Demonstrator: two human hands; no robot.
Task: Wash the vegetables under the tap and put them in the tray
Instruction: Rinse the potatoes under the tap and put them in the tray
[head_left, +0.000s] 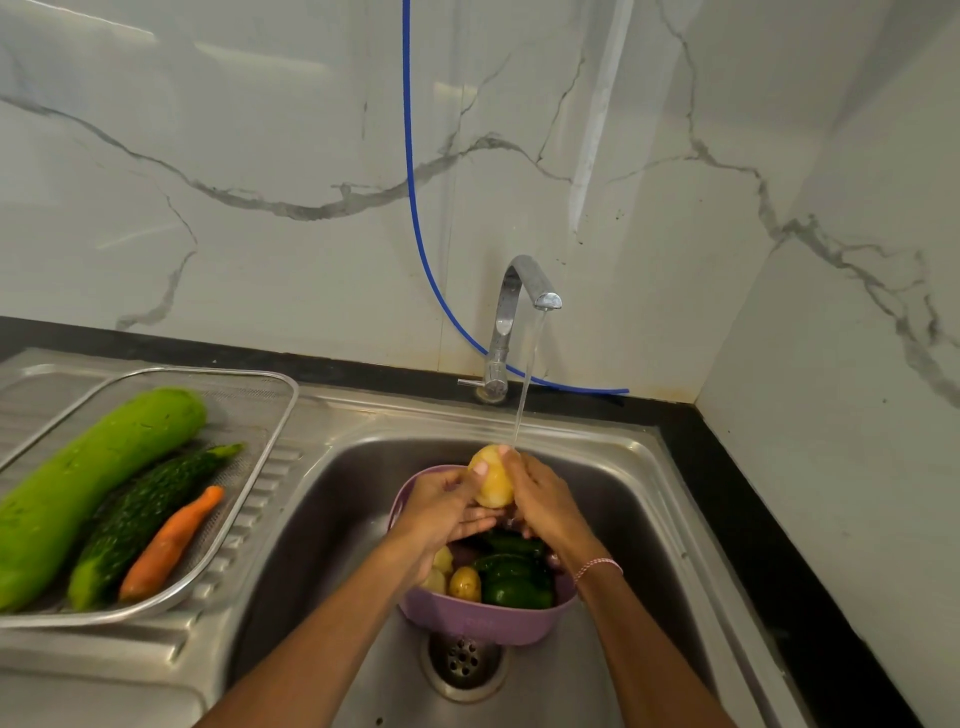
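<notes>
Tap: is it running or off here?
Running. A clear stream of water falls from the tap to the potato, which the left hand and right hand hold above the sink.

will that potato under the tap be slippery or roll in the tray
Probably slippery: the potato is wet from the tap, and the left hand and right hand both grip it. Likely firm, not floppy. Its rounded shape may roll in the tray.
</notes>
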